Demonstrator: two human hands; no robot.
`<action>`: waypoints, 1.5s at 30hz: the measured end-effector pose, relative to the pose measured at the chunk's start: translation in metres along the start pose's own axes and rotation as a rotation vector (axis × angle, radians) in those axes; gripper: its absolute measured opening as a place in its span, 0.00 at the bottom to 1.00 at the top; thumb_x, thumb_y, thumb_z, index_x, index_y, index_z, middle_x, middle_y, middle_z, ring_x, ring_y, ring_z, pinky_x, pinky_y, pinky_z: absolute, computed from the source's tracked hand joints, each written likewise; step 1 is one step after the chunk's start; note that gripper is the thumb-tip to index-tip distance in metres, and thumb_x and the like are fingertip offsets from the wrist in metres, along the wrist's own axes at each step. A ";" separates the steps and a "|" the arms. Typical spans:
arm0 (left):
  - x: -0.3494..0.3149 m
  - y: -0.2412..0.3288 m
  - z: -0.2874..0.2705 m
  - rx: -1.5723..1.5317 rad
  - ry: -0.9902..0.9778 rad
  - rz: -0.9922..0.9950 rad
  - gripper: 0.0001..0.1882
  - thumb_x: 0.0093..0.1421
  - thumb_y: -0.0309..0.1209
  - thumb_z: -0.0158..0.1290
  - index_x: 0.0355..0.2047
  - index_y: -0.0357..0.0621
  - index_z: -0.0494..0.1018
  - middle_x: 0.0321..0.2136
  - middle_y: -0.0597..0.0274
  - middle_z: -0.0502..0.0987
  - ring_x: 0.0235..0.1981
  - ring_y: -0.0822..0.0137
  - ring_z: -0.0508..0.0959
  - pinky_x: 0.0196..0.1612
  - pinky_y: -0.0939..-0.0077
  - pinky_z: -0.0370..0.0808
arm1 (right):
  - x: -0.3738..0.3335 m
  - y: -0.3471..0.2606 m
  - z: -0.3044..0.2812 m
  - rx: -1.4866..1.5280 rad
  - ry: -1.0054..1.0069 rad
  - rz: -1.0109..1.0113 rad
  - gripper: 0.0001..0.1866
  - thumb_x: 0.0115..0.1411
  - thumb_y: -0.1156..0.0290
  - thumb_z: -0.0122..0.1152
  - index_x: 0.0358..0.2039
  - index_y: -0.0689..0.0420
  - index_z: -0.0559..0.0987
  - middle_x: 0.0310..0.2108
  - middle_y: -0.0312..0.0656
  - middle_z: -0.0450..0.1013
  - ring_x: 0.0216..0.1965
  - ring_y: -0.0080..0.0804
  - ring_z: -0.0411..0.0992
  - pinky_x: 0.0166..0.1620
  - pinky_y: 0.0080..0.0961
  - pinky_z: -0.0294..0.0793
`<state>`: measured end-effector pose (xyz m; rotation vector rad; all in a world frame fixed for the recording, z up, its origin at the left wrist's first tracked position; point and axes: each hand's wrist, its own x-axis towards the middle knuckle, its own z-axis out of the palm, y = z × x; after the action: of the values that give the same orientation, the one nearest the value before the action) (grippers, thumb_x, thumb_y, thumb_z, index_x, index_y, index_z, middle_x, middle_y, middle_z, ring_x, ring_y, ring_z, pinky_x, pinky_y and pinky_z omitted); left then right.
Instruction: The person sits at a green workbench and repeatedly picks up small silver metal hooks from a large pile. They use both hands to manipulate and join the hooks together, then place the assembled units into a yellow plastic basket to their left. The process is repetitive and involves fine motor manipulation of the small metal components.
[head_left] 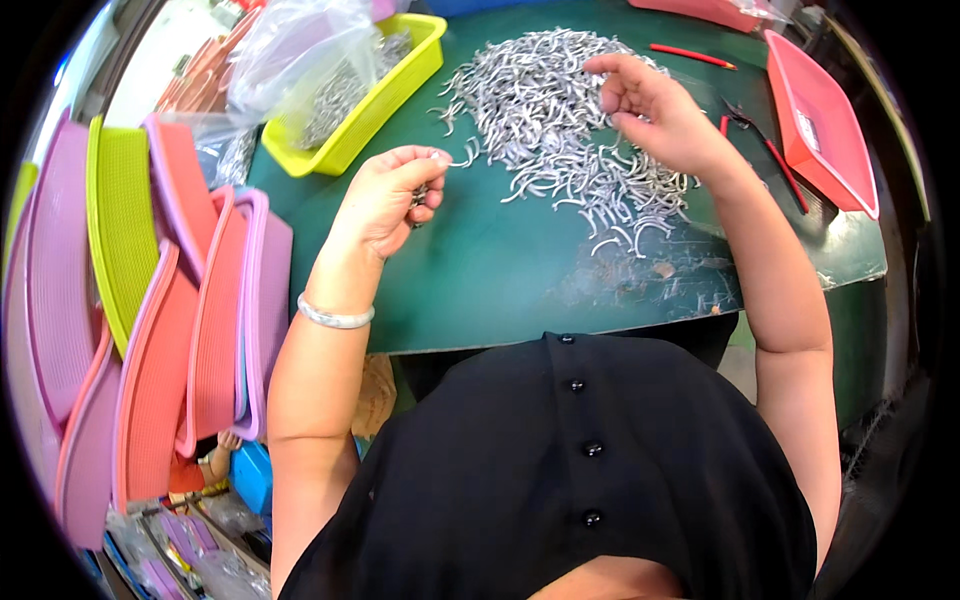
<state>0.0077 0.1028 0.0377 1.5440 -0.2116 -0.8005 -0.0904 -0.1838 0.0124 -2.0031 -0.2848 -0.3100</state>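
At the far left, stacked plastic baskets (125,230) in purple, coral and green stand beside the green table (460,280). Next comes a lime basket (388,108), a clear bag (285,60) partly over it and a batch of silvery curved pieces inside. The left hand (385,200), thumb and forefinger pinched together, has several such pieces closed in its curled fingers; whether the piece at its fingertips is gripped, I cannot tell. In the middle lies the big loose heap of curved pieces (540,110), so most of the work looks still to do, with only the basket's batch and the handful apart. Over the heap's right side, the right hand (660,115) has thumb and fingers apart, no piece visible between them. Farther right lie a red pencil (690,55), red-handled pliers (787,175) and a pink basket (848,170).
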 end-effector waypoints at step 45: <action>-0.002 0.130 -0.075 -0.830 -0.141 0.610 0.11 0.59 0.19 0.36 0.41 0.25 0.60 0.35 0.45 0.67 0.35 0.59 0.70 0.36 0.75 0.75 | -0.003 -0.004 0.007 -0.090 0.074 -0.051 0.25 0.45 0.89 0.43 0.47 0.59 0.65 0.26 0.34 0.63 0.25 0.17 0.61 0.29 0.15 0.63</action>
<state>0.0932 0.1432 0.1549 0.5813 -0.3731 -0.4122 -0.0938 -0.1758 0.0114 -2.0705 -0.2801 -0.4350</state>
